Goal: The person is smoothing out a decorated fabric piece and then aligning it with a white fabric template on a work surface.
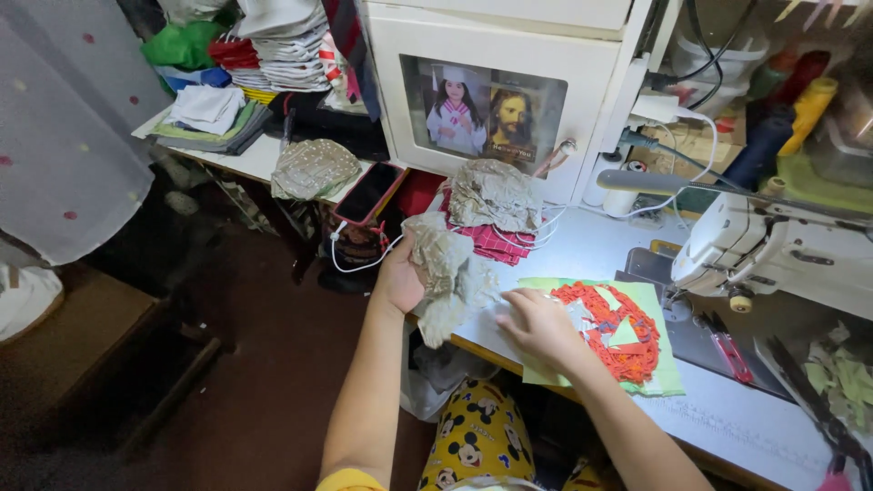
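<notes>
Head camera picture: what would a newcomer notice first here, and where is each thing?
The red cut-out fabric on a light green cloth stands out, under the right hand near the white sewing machine. The left hand holds crumpled grey fabric at the table edge.
</notes>
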